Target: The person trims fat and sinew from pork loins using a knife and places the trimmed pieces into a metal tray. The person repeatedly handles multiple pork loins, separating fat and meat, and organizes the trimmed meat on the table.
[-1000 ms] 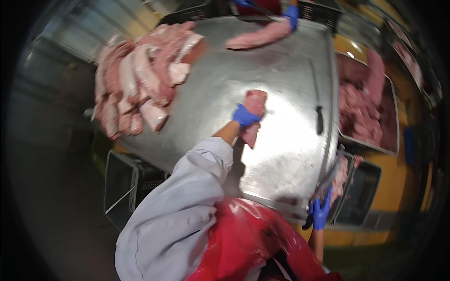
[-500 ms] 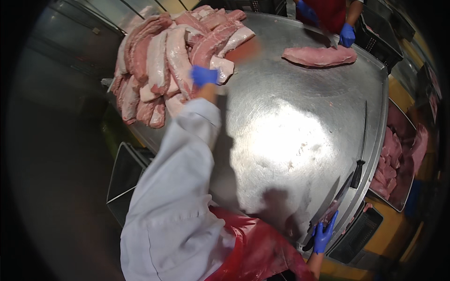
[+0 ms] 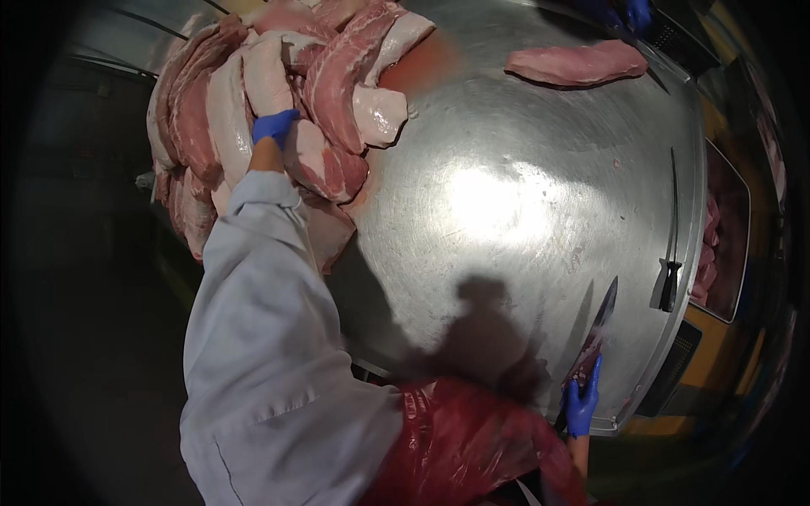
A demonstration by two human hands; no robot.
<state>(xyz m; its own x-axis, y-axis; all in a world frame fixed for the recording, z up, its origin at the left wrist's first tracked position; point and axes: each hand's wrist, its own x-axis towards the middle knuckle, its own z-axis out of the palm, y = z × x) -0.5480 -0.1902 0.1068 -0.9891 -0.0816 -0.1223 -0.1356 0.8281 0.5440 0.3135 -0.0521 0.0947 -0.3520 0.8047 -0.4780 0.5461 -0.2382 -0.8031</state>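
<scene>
My left hand point(image 3: 275, 126), in a blue glove, reaches into a heap of raw pork slabs point(image 3: 190, 126) at the table's far left. Its fingers are closed on the edge of a pale, fatty pork slab point(image 3: 268, 76); the fingertips are partly hidden. Just right of that hand lies a thick, marbled slab point(image 3: 325, 164). Low on the right, my gloved right hand point(image 3: 582, 401) is closed on a knife, whose long blade point(image 3: 603, 308) points away from me. The hand partly covers the knife's dark handle.
A steel table point(image 3: 439, 253) carries everything. Along its right edge lies a sharpening steel point(image 3: 671, 287) with a black handle. A trimmed pork loin point(image 3: 576, 63) rests at the far right, near another person's gloved hand point(image 3: 637, 15). Beyond the right edge stand a meat tub point(image 3: 732, 314) and a dark crate point(image 3: 671, 371).
My left hand has gone left and deeper into the heap, taking hold of a slab. Pork pieces there have shifted. The other person's hands have drawn back from the loin; my view has moved.
</scene>
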